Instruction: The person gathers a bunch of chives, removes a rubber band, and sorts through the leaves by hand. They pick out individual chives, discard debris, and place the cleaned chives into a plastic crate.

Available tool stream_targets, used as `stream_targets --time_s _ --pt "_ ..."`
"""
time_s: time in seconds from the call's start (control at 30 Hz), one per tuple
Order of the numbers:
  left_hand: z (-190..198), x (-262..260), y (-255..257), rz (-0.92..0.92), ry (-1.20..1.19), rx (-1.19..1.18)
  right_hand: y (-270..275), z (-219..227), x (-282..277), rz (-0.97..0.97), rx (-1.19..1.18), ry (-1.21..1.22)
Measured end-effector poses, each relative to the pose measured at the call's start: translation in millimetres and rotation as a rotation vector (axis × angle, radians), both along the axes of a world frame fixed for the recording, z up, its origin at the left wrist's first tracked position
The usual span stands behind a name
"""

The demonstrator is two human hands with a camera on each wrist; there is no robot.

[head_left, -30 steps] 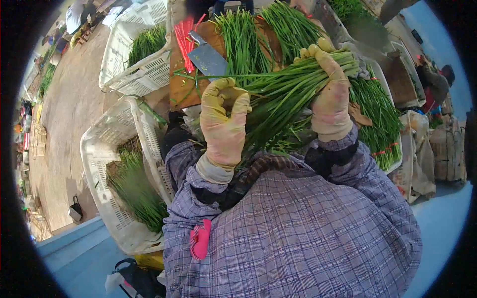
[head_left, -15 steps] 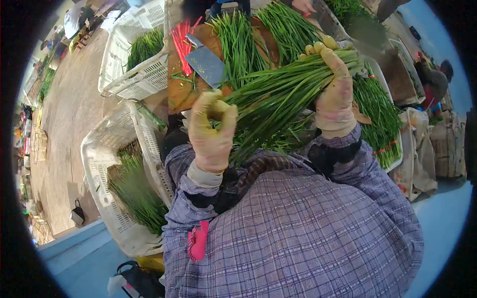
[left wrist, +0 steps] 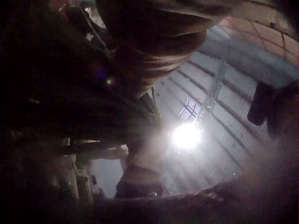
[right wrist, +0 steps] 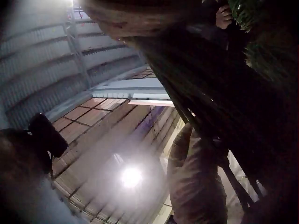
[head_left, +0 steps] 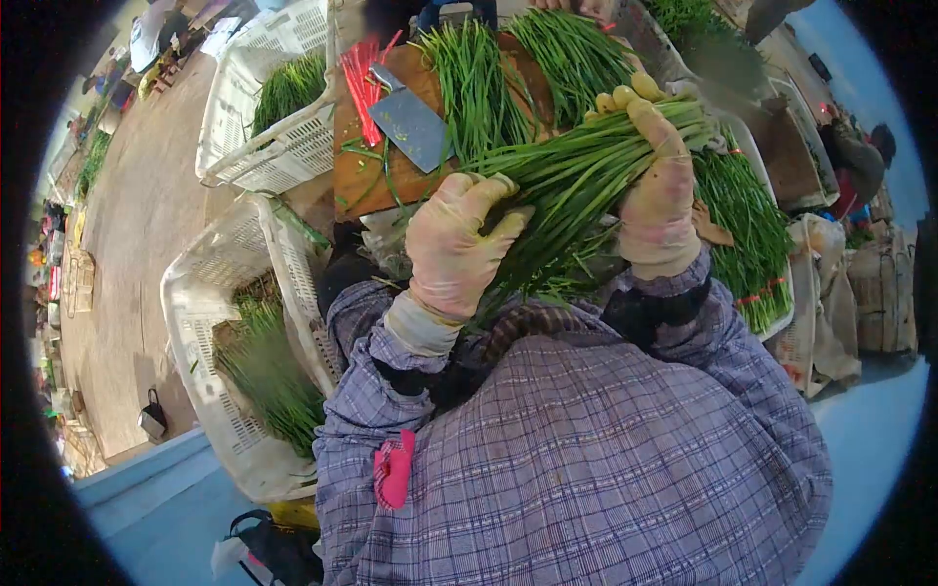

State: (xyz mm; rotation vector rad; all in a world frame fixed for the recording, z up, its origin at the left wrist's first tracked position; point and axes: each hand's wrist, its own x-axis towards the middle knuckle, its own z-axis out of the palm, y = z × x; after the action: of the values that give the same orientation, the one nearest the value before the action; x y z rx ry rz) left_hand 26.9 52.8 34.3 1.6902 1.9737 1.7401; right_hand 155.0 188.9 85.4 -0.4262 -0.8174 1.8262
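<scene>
My gloved right hand [head_left: 660, 200] grips a thick bunch of long green leafy stalks [head_left: 586, 161] near its pale end, thumb across the front and fingertips showing above. The leaves fan down and left from it. At the leafy side, my gloved left hand [head_left: 457, 244] has its bent index finger and thumb spread apart, with dark green leaves showing in the gap and alongside. Whether any single leaf lies between these fingers is hidden. Both wrist views are dark; a gloved hand [right wrist: 196, 179] beside dark stalks shows in the right wrist view.
A cleaver [head_left: 412, 129] and red strips [head_left: 362, 90] lie on a wooden board [head_left: 354, 190], beside more stalks [head_left: 474, 88]. White crates [head_left: 230, 439] stand left; tied bunches [head_left: 747, 234] fill one at right. Another person's hand [head_left: 594, 10] shows at the top.
My left hand first moved left and down off the leaves, its fingertips close together, then came back right to the bunch with finger and thumb apart. My right hand kept its grip.
</scene>
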Motion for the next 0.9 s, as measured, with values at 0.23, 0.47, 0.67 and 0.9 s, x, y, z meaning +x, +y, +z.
stream_targets --time_s 0.23,0.47,0.67,0.9 --pt "1 -4 1 -0.006 0.006 0.017 -2 -3 1 0.01 0.045 -0.057" --pt "1 -7 -1 -0.038 -0.021 0.02 -7 -2 0 -0.006 0.05 -0.12" --pt "4 -11 0 -0.013 0.059 0.034 -7 0 -6 -0.066 0.138 -0.158" --pt "9 -18 -4 -0.094 -0.09 -0.006 -13 2 -8 -0.107 0.285 -0.214"
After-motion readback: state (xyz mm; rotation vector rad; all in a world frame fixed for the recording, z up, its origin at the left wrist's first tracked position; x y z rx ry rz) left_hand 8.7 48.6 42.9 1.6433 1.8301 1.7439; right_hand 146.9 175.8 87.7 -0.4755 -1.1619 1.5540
